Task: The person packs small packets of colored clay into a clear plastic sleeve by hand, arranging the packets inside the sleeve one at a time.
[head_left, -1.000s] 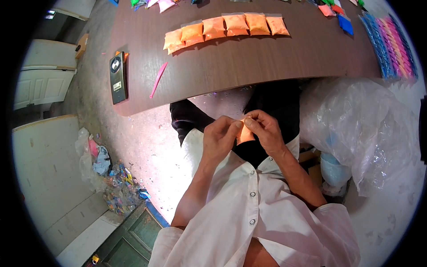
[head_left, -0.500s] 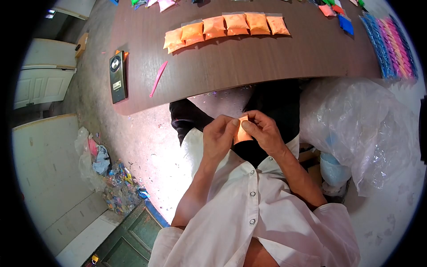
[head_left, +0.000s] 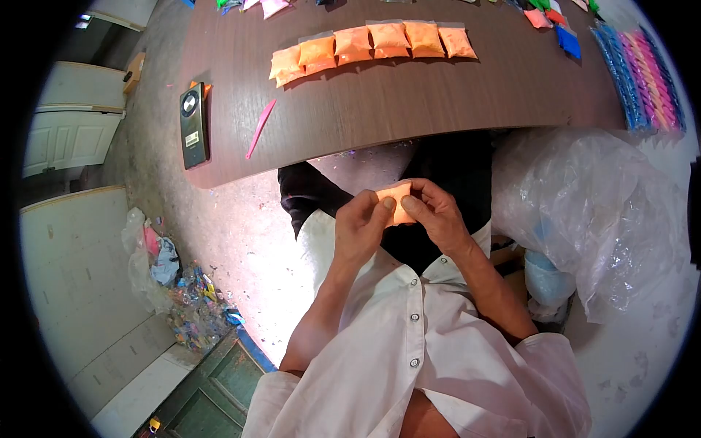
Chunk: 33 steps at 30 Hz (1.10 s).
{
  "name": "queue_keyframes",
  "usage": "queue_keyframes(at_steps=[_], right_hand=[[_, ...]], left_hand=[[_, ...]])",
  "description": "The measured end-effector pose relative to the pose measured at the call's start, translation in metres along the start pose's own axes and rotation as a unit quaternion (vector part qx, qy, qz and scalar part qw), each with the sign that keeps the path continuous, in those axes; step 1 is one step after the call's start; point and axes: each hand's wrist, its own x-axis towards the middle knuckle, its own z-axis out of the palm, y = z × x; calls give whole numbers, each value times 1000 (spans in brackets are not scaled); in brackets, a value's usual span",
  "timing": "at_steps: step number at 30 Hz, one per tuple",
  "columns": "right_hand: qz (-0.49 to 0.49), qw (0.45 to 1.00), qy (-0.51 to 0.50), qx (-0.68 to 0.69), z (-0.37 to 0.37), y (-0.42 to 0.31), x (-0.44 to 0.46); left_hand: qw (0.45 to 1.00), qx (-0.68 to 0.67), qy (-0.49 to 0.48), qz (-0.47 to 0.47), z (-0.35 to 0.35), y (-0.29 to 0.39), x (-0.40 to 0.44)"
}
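Nearly closed, left fingers (head_left: 386, 206) and right fingers (head_left: 413, 206) pinch orange packet (head_left: 399, 209).

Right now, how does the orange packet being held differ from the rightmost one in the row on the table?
The held packet is pinched by the left hand and right hand, clear of the table; the rightmost packet lies on it. The hands partly hide the held packet; no hand covers the rightmost packet. Both are orange.
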Motion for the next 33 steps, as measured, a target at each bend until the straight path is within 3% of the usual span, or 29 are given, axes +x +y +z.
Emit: queue_keyframes(at_steps=[3,8,11,14,16,25,29,32,33], right_hand=[[-2,1000,0,11,2,-3,0],[-11,1000,16,-4,-1,0,1],[-23,999,29,1,1,-2,1],[7,999,43,-24,3,-7,-1],[28,998,33,41,3,-5,-3],[5,999,31,11,-9,-1,1],[23,998,-3,55,-10,-34,5],[-17,999,16,30,-6,-70,18],[-43,997,66,15,-6,-88,25]], left_hand=[[1000,18,16,17,0,3,1],[996,-63,17,-57,11,24,-3],[996,-61,-32,-59,7,13,-3],[997,-63,-33,-38,6,10,-2],[997,-53,-41,-28,5,13,-2],[999,11,-47,-24,9,18,-4],[999,-31,-42,-14,17,42,-1],[998,-54,-43,13,13,44,4],[998,-53,-12,44,9,51,5]])
